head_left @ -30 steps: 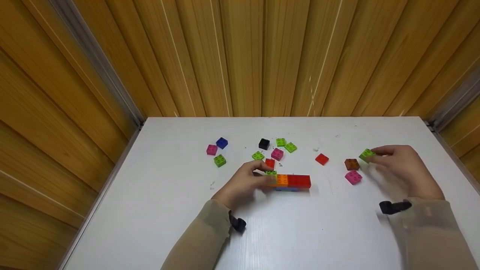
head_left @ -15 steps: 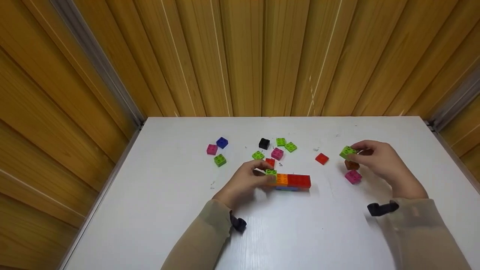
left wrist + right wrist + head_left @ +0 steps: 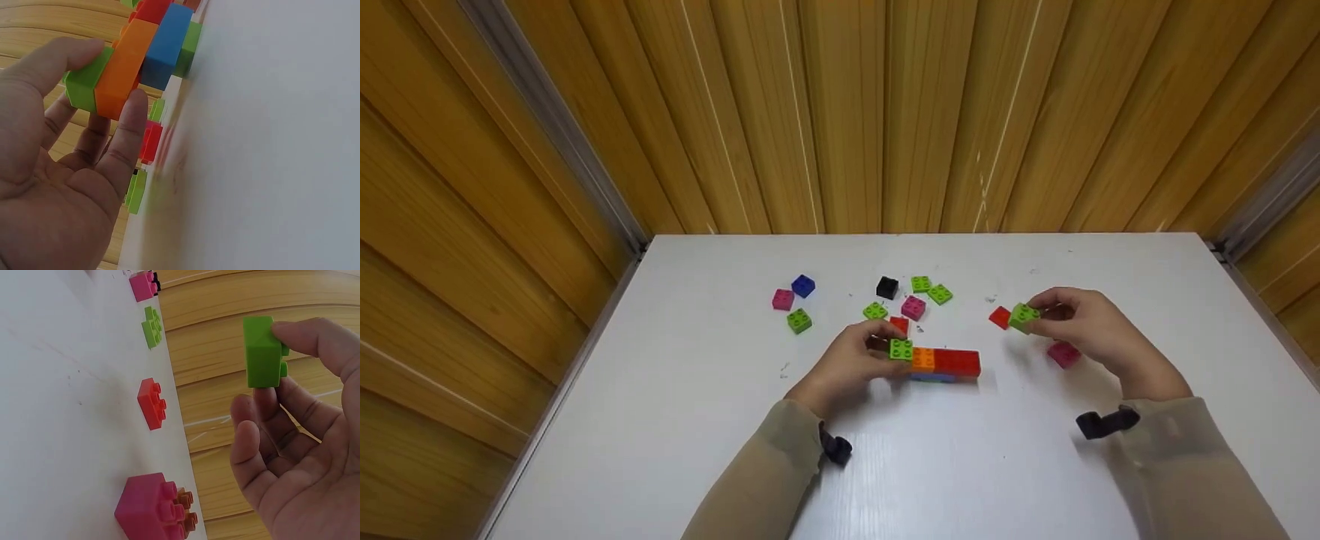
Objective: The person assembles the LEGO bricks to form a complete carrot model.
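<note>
My left hand (image 3: 851, 364) grips the left end of a joined toy brick stack, thumb and fingers about a green brick (image 3: 901, 349) that sits on an orange brick (image 3: 922, 360). A red brick (image 3: 958, 363) forms the right part. In the left wrist view, a blue brick (image 3: 167, 48) is under the orange one, with another green brick (image 3: 189, 49) at the bottom. Over the table at the right, my right hand (image 3: 1099, 330) pinches a lime green brick (image 3: 262, 353) between thumb and fingers. In the head view that brick appears beside a flat red brick (image 3: 1000, 317).
A pink brick (image 3: 1063, 354) lies below the right hand; a brown brick (image 3: 187, 500) behind it shows only in the right wrist view. Farther back are a black brick (image 3: 887, 287), a pink one (image 3: 913, 307) and several green ones. A blue brick (image 3: 803, 286) lies at left.
My right hand has moved left with the lime green brick, passing over the brown brick, which the hand now hides in the head view. My left hand stays nearly still on the stack.
</note>
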### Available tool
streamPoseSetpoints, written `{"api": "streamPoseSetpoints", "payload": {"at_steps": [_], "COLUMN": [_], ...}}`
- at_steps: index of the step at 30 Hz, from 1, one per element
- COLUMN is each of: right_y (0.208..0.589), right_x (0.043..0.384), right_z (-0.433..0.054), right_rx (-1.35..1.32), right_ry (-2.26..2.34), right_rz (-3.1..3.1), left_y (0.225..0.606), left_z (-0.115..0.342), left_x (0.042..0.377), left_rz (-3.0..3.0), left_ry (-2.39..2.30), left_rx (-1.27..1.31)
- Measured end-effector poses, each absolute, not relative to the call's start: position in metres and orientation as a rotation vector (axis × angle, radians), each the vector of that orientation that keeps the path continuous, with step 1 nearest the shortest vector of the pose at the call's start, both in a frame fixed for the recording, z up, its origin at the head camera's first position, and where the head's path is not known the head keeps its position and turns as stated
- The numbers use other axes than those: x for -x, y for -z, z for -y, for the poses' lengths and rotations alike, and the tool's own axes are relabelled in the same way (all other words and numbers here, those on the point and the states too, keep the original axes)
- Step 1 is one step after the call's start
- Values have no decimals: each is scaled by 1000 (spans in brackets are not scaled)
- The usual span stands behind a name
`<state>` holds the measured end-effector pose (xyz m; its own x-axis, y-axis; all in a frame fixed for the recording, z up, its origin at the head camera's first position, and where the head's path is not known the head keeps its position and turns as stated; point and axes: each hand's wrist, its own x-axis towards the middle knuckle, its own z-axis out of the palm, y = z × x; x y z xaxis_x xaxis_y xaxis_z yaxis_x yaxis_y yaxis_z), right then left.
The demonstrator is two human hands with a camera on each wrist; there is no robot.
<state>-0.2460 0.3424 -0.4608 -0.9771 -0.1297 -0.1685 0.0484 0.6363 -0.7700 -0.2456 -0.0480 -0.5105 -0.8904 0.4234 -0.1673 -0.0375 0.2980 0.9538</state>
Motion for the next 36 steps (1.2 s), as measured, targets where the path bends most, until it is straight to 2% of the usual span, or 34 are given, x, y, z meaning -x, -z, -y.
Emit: {"api": "streamPoseSetpoints", "payload": {"at_steps": [20,36], "right_y": [474,489], "right_x": [238,237], "right_z": [-304,-287], "right_rx": [373,336], "right_ry": [1367,1415], "right_rz": [-2514,-2397], "left_y": [511,511], "left_z": [47,47], "left_x": [245,246], "left_rz": [-2260,-2265], "left_ry": [-1598,-1587], "left_rx": [-416,-413]}}
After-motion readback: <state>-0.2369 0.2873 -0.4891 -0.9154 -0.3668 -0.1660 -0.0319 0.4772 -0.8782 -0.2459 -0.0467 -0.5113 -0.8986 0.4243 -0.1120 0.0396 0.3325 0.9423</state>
